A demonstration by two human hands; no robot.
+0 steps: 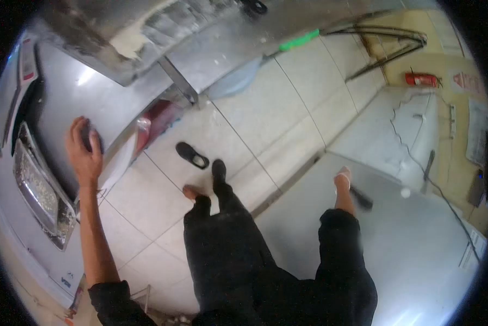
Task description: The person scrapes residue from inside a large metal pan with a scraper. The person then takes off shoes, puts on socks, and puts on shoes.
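Observation:
My left hand [84, 149] is over the metal counter on the left, its fingers curved and the thumb opposite them. A small dark thing [88, 136] shows between thumb and fingers; I cannot make out what it is. Nearby on that counter lies a metal tray [64, 228] with pale bits and a clear lid or dish in it. My right hand [342, 178] is at the pale lid of a chest freezer [303, 217], beside a blurred dark handle [362, 199]. Something white wraps round this hand, and its fingers are too small and blurred to read.
A loose black shoe [192, 155] lies on the tiled floor [249, 125] by my feet, one bare. A floury metal machine [146, 38] stands at the top left. A black frame [385, 35] sticks out beyond. A cord [399, 130] crosses the freezers below a red extinguisher [422, 80].

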